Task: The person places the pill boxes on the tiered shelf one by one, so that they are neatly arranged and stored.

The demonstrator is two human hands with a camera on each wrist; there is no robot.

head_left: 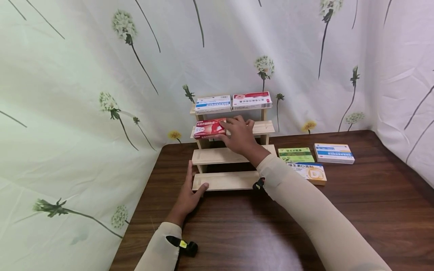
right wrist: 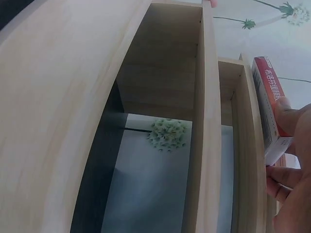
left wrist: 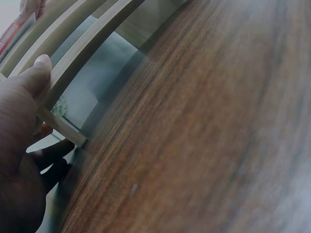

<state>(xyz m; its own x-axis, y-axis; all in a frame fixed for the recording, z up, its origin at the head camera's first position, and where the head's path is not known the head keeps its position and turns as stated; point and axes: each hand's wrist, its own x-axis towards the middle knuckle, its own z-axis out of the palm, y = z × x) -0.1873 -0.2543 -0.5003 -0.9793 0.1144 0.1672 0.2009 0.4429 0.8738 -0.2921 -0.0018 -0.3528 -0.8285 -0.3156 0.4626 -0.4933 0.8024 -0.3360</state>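
A wooden stand with several stepped shelves (head_left: 227, 181) stands on the table. My right hand (head_left: 240, 137) pinches the right end of a red and white box (head_left: 209, 128) at the left part of the second shelf from the top. In the right wrist view the red box (right wrist: 270, 104) lies along the shelf edge, with thumb and fingers of my right hand (right wrist: 294, 160) around its near end. My left hand (head_left: 187, 194) holds the left end of the lowest shelf, thumb on top; the left wrist view shows the left hand (left wrist: 22, 126) around that corner.
On the top shelf lie a blue and white box (head_left: 213, 104) and a red and white box (head_left: 252, 101). Right of the stand, on the table (head_left: 237, 226), are a green box (head_left: 296, 154), an orange and white box (head_left: 310, 172) and another blue and white box (head_left: 333, 153). Patterned cloth hangs behind.
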